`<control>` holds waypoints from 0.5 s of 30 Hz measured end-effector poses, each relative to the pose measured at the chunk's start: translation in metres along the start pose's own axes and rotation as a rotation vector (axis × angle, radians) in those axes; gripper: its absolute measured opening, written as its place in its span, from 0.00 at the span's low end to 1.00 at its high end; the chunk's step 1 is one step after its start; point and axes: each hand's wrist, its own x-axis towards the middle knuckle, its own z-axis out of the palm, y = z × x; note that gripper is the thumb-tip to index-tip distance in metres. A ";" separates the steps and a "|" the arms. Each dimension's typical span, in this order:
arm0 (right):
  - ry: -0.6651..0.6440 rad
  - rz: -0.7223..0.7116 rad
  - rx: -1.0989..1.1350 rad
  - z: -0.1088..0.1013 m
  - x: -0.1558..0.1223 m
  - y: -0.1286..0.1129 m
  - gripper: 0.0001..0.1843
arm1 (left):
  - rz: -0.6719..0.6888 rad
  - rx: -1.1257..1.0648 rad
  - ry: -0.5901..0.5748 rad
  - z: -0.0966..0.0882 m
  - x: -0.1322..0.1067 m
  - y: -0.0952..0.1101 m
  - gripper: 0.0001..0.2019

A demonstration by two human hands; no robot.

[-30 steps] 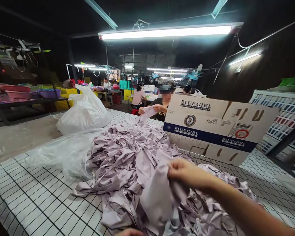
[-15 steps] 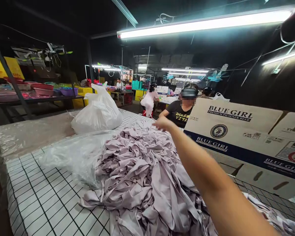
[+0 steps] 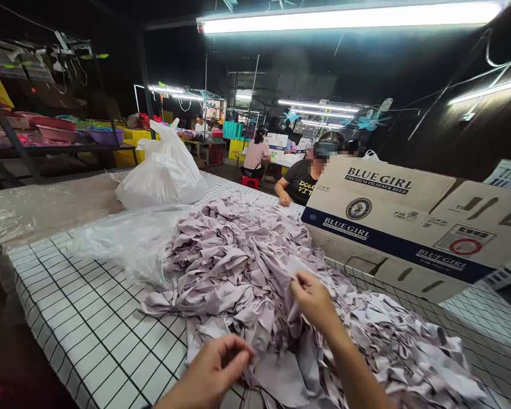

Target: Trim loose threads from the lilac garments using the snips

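A big heap of pale mauve fabric pieces (image 3: 221,250) lies in front of me, crumpled and overlapping. My right hand (image 3: 317,301) is over the right side of this heap, thumb and fingers pinched on a fabric piece (image 3: 294,284) that stands up slightly from the rest. Close to the heap's near edge is my left hand (image 3: 217,363), its fingers loosely curled and the thumb a little apart. I see nothing held in it.
A checked cloth (image 3: 89,318) covers the table. Clear plastic (image 3: 123,244) and a full white bag (image 3: 162,170) lie left of the heap. A beer carton (image 3: 383,204) stands at the right; a person (image 3: 300,182) sits behind it. More fabric pieces (image 3: 409,341) spread rightward.
My right arm has drawn back from the far end of the heap, and its hand now pinches fabric nearer to me. My left hand has come into view. The view has tilted down.
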 end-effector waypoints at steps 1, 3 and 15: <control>0.018 -0.001 0.049 -0.018 -0.003 0.001 0.18 | 0.041 0.042 0.037 0.000 0.004 0.011 0.20; 0.061 -0.005 0.210 -0.054 -0.013 -0.001 0.18 | 0.138 0.111 0.138 0.003 0.015 0.034 0.17; 0.096 0.093 0.984 -0.168 -0.110 -0.053 0.04 | 0.693 0.268 -0.490 0.089 0.069 0.121 0.37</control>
